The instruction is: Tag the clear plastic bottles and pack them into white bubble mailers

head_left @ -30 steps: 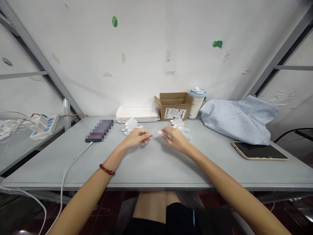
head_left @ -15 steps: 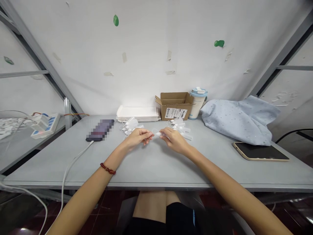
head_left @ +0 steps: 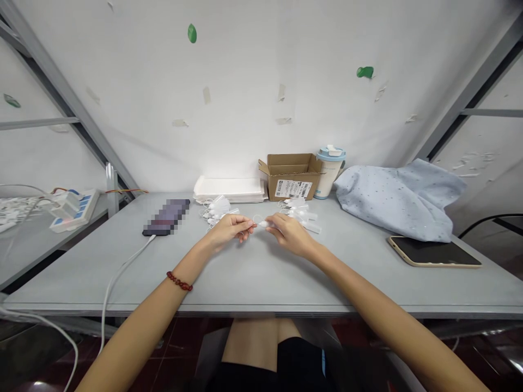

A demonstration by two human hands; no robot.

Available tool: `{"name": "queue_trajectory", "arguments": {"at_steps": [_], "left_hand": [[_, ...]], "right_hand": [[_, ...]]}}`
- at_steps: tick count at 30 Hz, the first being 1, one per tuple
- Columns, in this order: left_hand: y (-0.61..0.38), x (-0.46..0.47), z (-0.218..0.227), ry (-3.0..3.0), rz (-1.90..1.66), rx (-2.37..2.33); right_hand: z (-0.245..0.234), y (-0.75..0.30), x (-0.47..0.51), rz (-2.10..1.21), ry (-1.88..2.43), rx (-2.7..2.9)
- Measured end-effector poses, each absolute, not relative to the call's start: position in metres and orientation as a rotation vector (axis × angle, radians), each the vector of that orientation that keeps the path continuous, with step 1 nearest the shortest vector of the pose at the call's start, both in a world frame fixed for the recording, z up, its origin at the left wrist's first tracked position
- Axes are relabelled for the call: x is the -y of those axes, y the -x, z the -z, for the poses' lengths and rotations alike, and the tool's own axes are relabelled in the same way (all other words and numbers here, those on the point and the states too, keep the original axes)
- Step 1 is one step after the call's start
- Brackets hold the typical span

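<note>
Fingers pinched, my right hand (head_left: 292, 234) holds a small white piece with a tapered tip (head_left: 262, 224), the tip pointing left; the rest of it is hidden in my fingers. My left hand (head_left: 231, 228) is closed in a pinch just left of that tip. A thin white loop (head_left: 257, 216) arcs between the tip and my left fingertips, where a small reddish spot shows. Behind my left hand lies a pile of similar white pieces (head_left: 218, 206) with loops and clear parts. Another such pile (head_left: 300, 209) lies behind my right hand.
At the back stand a stack of white trays (head_left: 231, 190), an open cardboard box (head_left: 292, 188) and a lidded cup (head_left: 327, 177). A cabled phone (head_left: 167, 218) lies left. Pale blue cloth (head_left: 396, 198) partly covers another phone or tablet (head_left: 433, 253) at right. A power strip (head_left: 77, 209) sits far left.
Almost nothing differs. Both hands keep the same pinch on the small white piece and its loop; the whole view has shifted very slightly.
</note>
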State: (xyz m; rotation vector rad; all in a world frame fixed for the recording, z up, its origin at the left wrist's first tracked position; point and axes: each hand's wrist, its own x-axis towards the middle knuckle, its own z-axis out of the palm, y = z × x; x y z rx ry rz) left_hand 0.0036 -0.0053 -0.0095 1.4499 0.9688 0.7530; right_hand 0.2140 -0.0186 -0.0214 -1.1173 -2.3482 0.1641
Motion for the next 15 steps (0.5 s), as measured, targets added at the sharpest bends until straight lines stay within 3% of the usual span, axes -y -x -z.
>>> {"name": "queue_trajectory", "arguments": {"at_steps": [15], "left_hand": [[-0.014, 0.005, 0.020, -1.504, -0.831, -1.001]], "right_hand": [[0.036, -0.211, 0.015, -0.005, 0.978, 2.358]]}}
